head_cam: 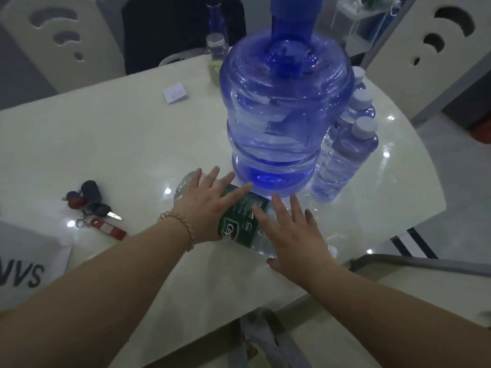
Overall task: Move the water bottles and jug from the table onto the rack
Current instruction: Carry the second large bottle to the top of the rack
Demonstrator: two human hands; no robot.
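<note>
Both hands spread flat — left hand (206, 205) and right hand (289, 235) over green-label bottle (239, 221) lying on table (119, 144), jug (285, 115) upright at 12 o'clock, small bottles (342, 155) at 2.

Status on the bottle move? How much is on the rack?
Nothing visibly racked yet. In hand: left hand and right hand, both open, flank the green-label bottle lying on the table. Left: that bottle, the jug and the small bottles beside it.
</note>
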